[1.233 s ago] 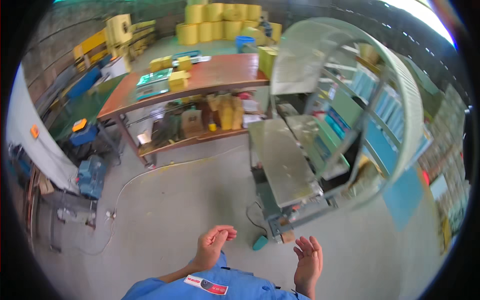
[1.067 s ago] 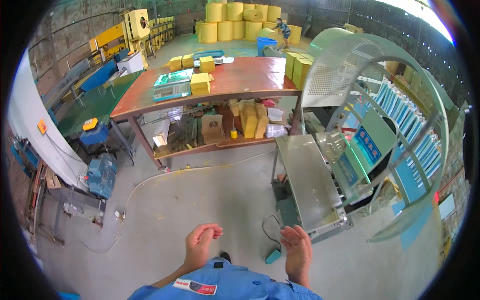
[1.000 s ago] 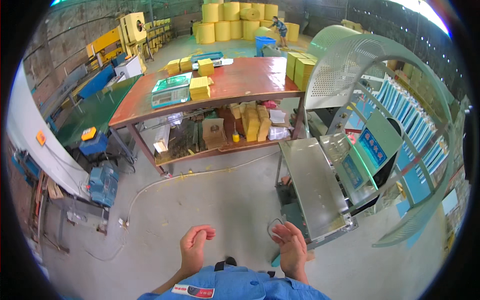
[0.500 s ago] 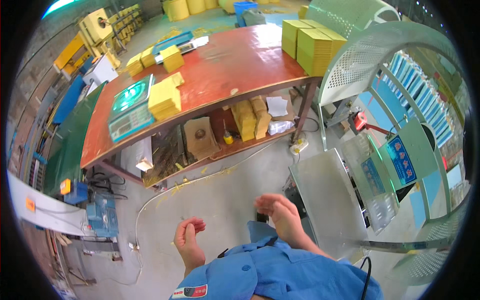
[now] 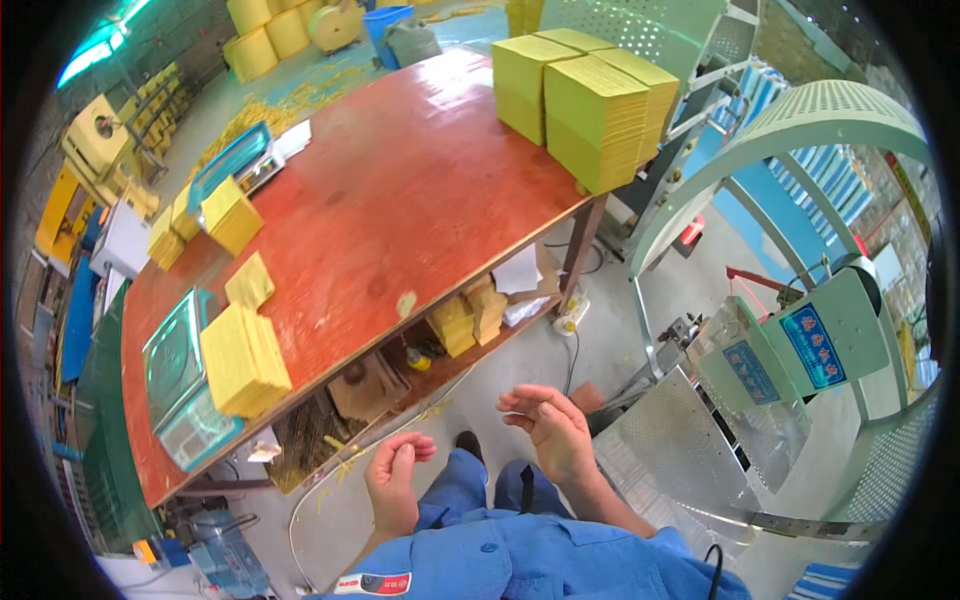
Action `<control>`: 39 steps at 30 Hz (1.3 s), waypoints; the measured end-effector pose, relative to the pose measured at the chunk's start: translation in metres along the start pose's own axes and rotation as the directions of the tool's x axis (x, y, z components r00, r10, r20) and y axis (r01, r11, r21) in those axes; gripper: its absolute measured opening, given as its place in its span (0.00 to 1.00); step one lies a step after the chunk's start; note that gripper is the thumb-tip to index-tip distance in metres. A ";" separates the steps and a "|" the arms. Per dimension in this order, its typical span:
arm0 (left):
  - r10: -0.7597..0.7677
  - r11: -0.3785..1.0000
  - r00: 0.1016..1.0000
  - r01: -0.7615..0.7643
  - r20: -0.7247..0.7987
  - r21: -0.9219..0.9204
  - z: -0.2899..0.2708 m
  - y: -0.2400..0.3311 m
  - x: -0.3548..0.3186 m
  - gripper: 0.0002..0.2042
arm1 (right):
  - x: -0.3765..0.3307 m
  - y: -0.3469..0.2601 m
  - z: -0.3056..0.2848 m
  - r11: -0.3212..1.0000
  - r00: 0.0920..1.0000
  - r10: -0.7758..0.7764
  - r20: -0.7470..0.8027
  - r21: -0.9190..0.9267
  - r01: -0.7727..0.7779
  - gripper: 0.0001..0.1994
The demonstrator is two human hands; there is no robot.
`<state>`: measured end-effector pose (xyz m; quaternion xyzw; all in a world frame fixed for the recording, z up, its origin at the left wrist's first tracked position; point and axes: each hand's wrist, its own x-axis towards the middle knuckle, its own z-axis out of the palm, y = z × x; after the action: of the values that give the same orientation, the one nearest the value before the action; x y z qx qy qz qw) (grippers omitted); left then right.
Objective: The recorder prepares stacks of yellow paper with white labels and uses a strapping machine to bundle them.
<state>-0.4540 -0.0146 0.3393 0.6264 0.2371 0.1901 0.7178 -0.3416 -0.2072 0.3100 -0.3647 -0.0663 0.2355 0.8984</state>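
Note:
My left hand [image 5: 393, 487] is held up in front of my body with its fingers loosely curved and nothing in it. My right hand [image 5: 556, 435] is raised opposite, palm turned inward, fingers extended and a gap between the two hands. Neither touches anything. Beyond them stands a red-topped table [image 5: 370, 230]. On its near left corner a stack of yellow paper sheets [image 5: 240, 362] sits beside a teal digital scale [image 5: 198, 430], with a smaller yellow piece [image 5: 250, 280] behind it. Tall blocks of stacked yellow paper [image 5: 595, 120] stand at the table's far right.
Smaller yellow stacks [image 5: 230, 218] and a blue tray [image 5: 228, 165] lie at the table's far left. Its lower shelf holds brown cardboard [image 5: 368, 392] and yellow bundles [image 5: 455, 325]. A pale green machine with a curved guard [image 5: 800, 125] stands right. A cable [image 5: 293, 528] crosses the floor.
The table and its paper stacks appear nearer and larger, and the view has turned. My legs and a shoe now show below. Both hands keep nearly the same raised pose, still holding nothing.

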 end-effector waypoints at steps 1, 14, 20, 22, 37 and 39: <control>-0.009 0.999 0.996 0.006 0.088 0.032 0.004 0.000 0.019 0.10 | 0.012 0.006 -0.001 0.999 0.999 -0.044 -0.017 0.028 0.045 0.19; 0.020 0.980 0.861 -0.118 0.509 0.160 0.080 -0.133 0.149 0.09 | 0.097 0.109 -0.076 0.903 0.876 -0.409 -0.256 -0.249 0.349 0.17; 0.126 0.968 0.769 -0.233 0.626 0.091 0.105 -0.241 0.214 0.09 | 0.153 0.183 -0.176 0.858 0.808 -0.513 -0.289 -0.138 0.495 0.16; 0.146 0.959 0.739 -0.268 0.657 0.089 0.121 -0.257 0.236 0.09 | 0.172 0.187 -0.202 0.834 0.786 -0.552 -0.280 -0.165 0.526 0.16; 0.298 0.853 0.686 -0.504 0.664 0.138 0.202 -0.324 0.384 0.10 | 0.292 0.182 -0.315 0.408 0.527 -0.828 -0.190 -0.850 0.335 0.13; 0.156 0.943 0.722 -0.313 0.675 0.117 0.209 -0.332 0.400 0.09 | 0.303 0.180 -0.323 0.367 0.537 -0.825 -0.178 -0.891 0.268 0.13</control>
<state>-0.0154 -0.0033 -0.0087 0.7541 -0.0919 0.0203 0.6500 -0.0485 -0.1537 -0.0634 -0.7191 0.0049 -0.2887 0.6321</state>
